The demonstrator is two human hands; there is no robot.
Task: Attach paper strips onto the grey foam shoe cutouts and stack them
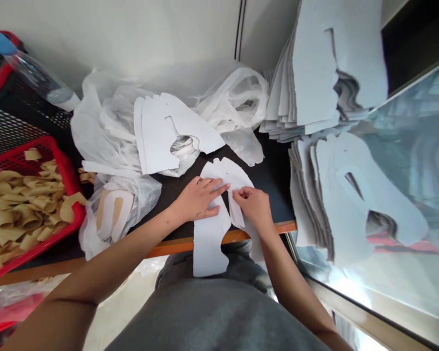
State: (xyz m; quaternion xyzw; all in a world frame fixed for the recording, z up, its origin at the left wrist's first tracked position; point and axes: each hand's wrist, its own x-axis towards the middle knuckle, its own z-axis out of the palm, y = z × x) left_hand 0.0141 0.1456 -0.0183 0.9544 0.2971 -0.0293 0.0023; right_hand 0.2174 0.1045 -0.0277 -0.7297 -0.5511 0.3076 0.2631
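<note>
A white cut-out piece (210, 251), paper or fabric, lies across the table's front edge and hangs down towards my lap. My left hand (194, 200) rests on its upper left part with fingers spread. Over a dark gap in the middle of the piece, my right hand (255, 207) is closed, thumb and fingers pinching the top of a narrow white strip (236, 213). The lower end of this strip reaches towards the table edge. Just beyond my hands, similar white cut-outs (157, 134) lie stacked on crumpled plastic bags.
A red basket (54, 156) of curled tan pieces stands at the left, by a clear bottle (40, 73). White pads sit in a plastic bag (146, 197). On the right, tall stacks of cut-outs (314, 63) and a lower stack (336, 195) lie by a glass surface (409, 292).
</note>
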